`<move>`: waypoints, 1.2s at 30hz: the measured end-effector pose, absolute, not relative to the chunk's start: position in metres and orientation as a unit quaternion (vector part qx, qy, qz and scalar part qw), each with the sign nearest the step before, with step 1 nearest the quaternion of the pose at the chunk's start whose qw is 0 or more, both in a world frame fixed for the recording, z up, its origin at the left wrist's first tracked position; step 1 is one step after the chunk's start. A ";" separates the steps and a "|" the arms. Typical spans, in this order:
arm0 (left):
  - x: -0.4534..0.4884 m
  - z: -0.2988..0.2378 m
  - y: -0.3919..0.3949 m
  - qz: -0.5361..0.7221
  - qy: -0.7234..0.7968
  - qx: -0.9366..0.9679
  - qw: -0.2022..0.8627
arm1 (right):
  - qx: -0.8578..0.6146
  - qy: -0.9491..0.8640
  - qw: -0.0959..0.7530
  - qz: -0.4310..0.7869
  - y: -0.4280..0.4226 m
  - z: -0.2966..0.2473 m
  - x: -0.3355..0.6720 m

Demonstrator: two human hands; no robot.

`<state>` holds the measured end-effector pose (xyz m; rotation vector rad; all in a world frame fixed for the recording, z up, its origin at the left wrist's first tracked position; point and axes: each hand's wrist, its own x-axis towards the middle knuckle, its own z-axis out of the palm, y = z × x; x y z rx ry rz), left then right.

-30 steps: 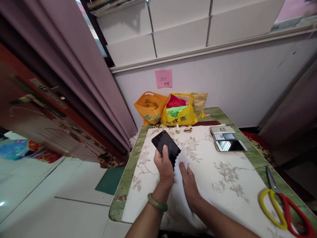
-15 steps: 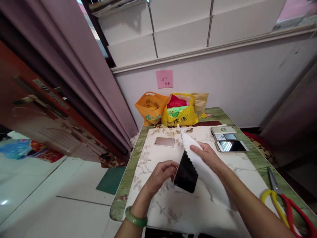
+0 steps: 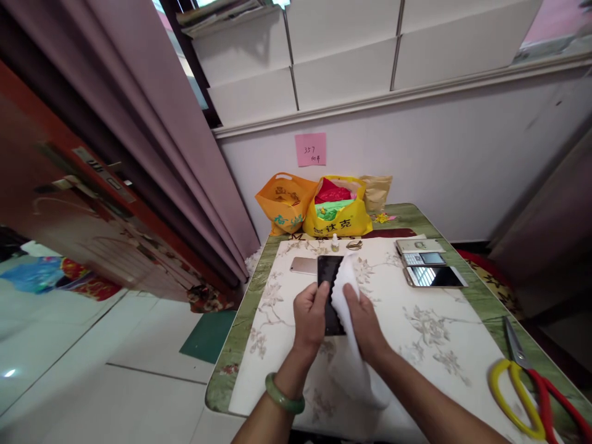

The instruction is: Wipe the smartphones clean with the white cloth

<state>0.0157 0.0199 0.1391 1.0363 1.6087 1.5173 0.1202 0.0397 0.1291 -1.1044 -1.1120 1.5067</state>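
Observation:
My left hand [image 3: 311,314], with a green bangle [image 3: 284,394] on its wrist, grips the left edge of a black-screened smartphone [image 3: 329,268], thumb over the front. A white cloth [image 3: 354,345] with a zigzag edge covers the phone's right side. My right hand [image 3: 365,320] pinches this cloth against the phone, thumb on top; its other fingers are hidden behind. The cloth hangs down toward the table's near edge. Partly behind the held phone, a pinkish-gold phone [image 3: 303,265] lies on the floral mat [image 3: 272,314].
At the right lie several phones, among them a keypad phone [image 3: 423,258] and a dark-screened phone [image 3: 437,276]. Scissors [image 3: 520,370] rest at the right edge. A small bottle [image 3: 335,243], an orange bag [image 3: 287,203] and a yellow bag [image 3: 340,219] stand toward the back.
The phone has turned more upright and shifted up and left. My left hand has closed around its edge, thumb now on the front. The cloth and my right hand have moved with it.

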 end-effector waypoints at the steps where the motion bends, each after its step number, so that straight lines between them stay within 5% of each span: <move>1: 0.014 0.139 0.023 0.593 0.625 0.390 0.324 | -0.445 -0.456 0.468 0.612 0.030 0.127 0.117; 5: 0.008 0.137 0.027 0.584 0.640 0.395 0.305 | -0.429 -0.468 0.471 0.613 0.018 0.115 0.114; 12: -0.003 0.138 0.001 0.417 0.562 0.540 0.468 | -0.421 -0.490 0.438 0.625 0.078 0.115 0.146; 19: -0.033 0.160 0.002 0.237 0.528 0.605 0.547 | -0.242 -0.644 0.209 0.695 0.085 0.128 0.163; 22: -0.044 0.160 0.011 0.291 0.560 0.542 0.555 | -0.302 -0.567 0.252 0.724 0.078 0.116 0.159; 27: -0.029 0.139 0.014 0.616 0.499 0.312 0.524 | -0.437 -0.280 0.430 0.738 0.064 0.099 0.140; 30: -0.002 0.119 0.010 0.629 0.503 0.299 0.511 | -0.441 -0.224 0.479 0.725 0.048 0.093 0.127; 36: 0.011 0.109 0.007 0.590 0.574 0.299 0.482 | -0.431 -0.345 0.447 0.704 0.041 0.081 0.133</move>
